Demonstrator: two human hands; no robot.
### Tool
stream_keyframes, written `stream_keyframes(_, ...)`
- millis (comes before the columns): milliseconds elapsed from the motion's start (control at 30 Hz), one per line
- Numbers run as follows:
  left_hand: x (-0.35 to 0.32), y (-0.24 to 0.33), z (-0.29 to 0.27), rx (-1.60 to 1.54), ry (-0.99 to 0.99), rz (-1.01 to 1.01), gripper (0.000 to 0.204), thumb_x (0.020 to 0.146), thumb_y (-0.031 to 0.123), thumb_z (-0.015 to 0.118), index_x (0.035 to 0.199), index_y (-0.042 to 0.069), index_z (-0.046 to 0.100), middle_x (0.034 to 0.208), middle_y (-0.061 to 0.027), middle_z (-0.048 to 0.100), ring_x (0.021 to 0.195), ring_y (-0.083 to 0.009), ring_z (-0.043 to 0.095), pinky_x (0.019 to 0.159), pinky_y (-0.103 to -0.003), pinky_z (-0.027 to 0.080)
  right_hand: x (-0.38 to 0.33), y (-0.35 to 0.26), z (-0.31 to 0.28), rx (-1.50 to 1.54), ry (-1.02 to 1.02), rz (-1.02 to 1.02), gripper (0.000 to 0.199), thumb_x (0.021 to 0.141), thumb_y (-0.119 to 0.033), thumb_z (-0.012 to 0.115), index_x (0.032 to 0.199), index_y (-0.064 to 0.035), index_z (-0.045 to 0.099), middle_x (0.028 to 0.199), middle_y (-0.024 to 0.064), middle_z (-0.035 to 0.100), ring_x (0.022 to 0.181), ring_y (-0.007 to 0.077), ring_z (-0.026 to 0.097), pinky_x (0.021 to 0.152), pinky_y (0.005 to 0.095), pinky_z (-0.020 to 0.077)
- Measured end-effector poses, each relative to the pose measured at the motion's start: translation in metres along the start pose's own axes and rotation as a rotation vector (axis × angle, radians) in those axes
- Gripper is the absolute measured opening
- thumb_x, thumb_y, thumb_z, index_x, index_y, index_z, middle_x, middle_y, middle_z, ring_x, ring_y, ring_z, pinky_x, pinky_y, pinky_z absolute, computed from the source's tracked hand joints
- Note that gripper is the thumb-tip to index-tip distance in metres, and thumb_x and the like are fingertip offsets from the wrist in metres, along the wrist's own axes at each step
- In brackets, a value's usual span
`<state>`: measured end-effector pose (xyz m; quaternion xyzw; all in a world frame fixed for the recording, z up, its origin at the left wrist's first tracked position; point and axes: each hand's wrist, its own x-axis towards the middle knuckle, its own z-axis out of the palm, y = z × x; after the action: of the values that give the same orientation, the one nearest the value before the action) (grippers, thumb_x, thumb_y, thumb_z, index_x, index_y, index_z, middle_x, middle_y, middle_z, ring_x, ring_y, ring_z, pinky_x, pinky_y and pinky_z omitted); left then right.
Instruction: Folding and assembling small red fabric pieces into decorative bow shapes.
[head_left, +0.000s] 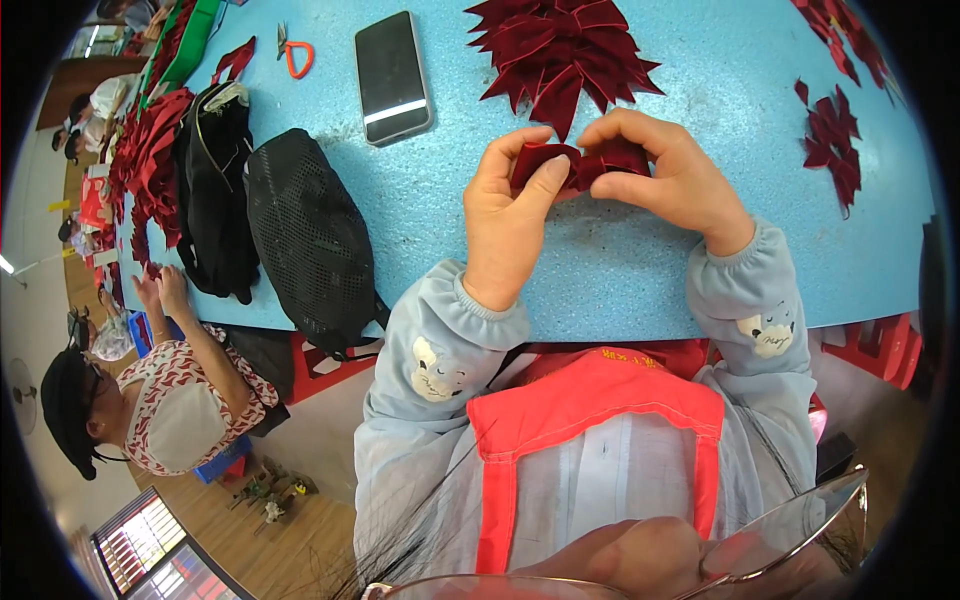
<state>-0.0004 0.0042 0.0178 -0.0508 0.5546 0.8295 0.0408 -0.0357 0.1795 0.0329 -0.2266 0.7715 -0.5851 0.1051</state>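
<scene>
Both of my hands grip one piece of dark red velvet ribbon [580, 165] just above the blue table [620, 280]. My left hand [510, 215] pinches its left end with the thumb laid across the fold. My right hand [665, 170] curls over its right end, hiding part of it. A pile of finished dark red ribbon bows [565, 50] lies directly beyond my hands.
A black phone [392, 77] lies left of the bows. Two black bags [310, 240] and orange-handled scissors [295, 50] sit further left. Loose ribbon pieces [835, 145] are at the right. A co-worker [170, 390] sits at the left with hands on the table.
</scene>
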Motion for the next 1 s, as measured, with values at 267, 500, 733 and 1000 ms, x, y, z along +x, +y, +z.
stream_keyframes(267,0.000,0.008,-0.005,-0.131,-0.070,-0.165,0.022,0.088,0.013,0.057,0.106,0.000,0.055,0.093,-0.0096,0.063,0.082,-0.0146,0.062,0.069,-0.030,0.054,0.000,-0.002,-0.001,0.051,-0.037,-0.033,0.014,0.080,-0.006,0.062,0.093,-0.0014,0.060,0.087,0.0005,0.056,0.080,0.0083,0.053,0.069,0.0215,0.0433)
stream_keyframes(500,-0.013,0.012,-0.001,-0.145,-0.122,-0.134,0.025,0.090,0.021,0.055,0.103,0.000,0.059,0.091,-0.0056,0.063,0.078,-0.0122,0.060,0.068,-0.028,0.050,0.000,-0.006,-0.001,0.212,0.105,-0.014,0.012,0.084,-0.010,0.060,0.092,-0.0021,0.061,0.083,-0.0003,0.058,0.073,0.0063,0.052,0.065,0.0207,0.0426)
stream_keyframes(733,-0.032,0.002,0.012,-0.025,-0.130,-0.050,0.023,0.089,0.020,0.056,0.100,0.000,0.061,0.088,-0.0016,0.063,0.075,-0.0091,0.055,0.069,-0.023,0.044,-0.010,-0.020,0.003,0.674,0.233,0.163,0.016,0.090,-0.019,0.056,0.091,-0.0037,0.062,0.077,0.0007,0.060,0.060,0.0068,0.052,0.054,0.0212,0.0431)
stream_keyframes(1000,-0.046,0.007,0.012,-0.209,-0.302,-0.215,0.020,0.086,0.014,0.060,0.101,0.001,0.060,0.088,-0.0026,0.063,0.076,-0.0092,0.056,0.068,-0.024,0.045,-0.040,-0.017,0.008,0.518,0.435,0.052,0.021,0.092,-0.023,0.054,0.090,-0.0027,0.061,0.069,0.0002,0.058,0.055,0.0067,0.049,0.049,0.0210,0.0399)
